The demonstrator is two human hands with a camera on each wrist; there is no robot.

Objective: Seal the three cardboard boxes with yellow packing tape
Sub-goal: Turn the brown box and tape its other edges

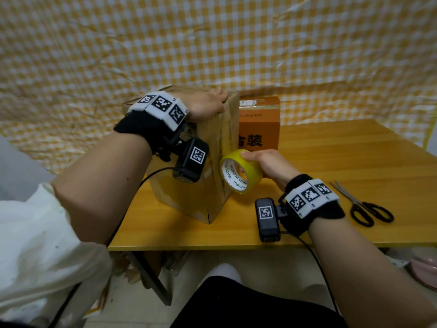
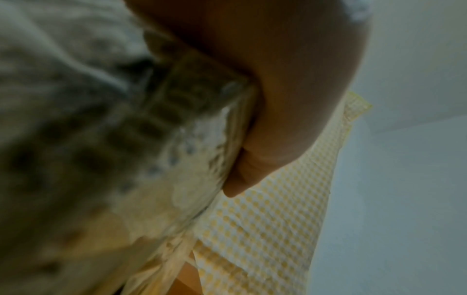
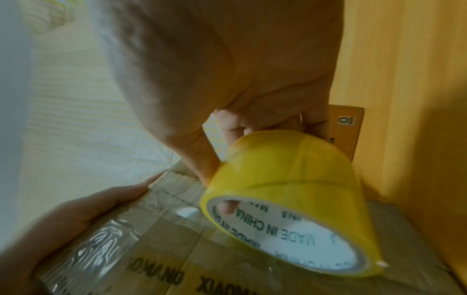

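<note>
A tall brown cardboard box (image 1: 184,192) stands on the wooden table (image 1: 343,150); old clear tape and black lettering cover its seamed face (image 3: 177,249). My left hand (image 1: 205,104) rests on the box's top edge, fingers straight along it (image 3: 76,211), while the left wrist view shows only a blurred box face (image 2: 126,139). My right hand (image 1: 257,159) grips a roll of yellow packing tape (image 1: 250,168) with a finger through its white core (image 3: 290,169). The roll is held against the box's right face. A smaller orange box (image 1: 259,124) stands right behind.
Black-handled scissors (image 1: 364,207) lie on the table to the right of my right wrist. A yellow checked cloth (image 1: 212,43) hangs behind the table. The table's front edge is close to my forearms, and pink items (image 1: 423,268) sit low at the right.
</note>
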